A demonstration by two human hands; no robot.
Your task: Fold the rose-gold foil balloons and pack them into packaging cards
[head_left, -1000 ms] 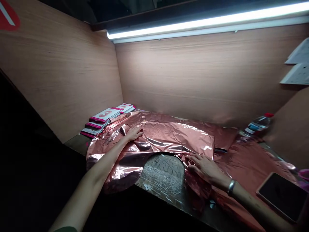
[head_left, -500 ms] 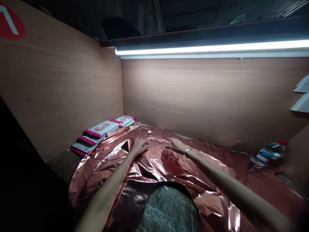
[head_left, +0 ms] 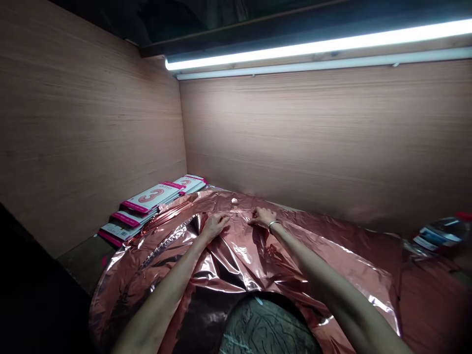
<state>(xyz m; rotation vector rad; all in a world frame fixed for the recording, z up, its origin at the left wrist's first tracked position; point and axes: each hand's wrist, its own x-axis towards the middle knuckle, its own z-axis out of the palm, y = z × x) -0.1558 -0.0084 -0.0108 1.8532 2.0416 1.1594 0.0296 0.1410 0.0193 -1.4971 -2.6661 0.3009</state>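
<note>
On coppery foil (head_left: 241,253): left hand (head_left: 215,226), right hand (head_left: 263,217), fingers bent; cannot tell whether grip pinches.

OK so we count two bare hands here, one left hand (head_left: 214,226) and one right hand (head_left: 263,217), plus one bracelet (head_left: 273,225). We've got copper-coloured foil (head_left: 239,253) in overlapping layers, can't tell how many. For the white-and-pink packets (head_left: 149,197) we make it at least four, two of them showing a big 3; the full stack's too tight to count. Then one bottle (head_left: 438,235), one lit tube (head_left: 313,46), two wooden panels (head_left: 313,137) and one surface (head_left: 81,260).
</note>
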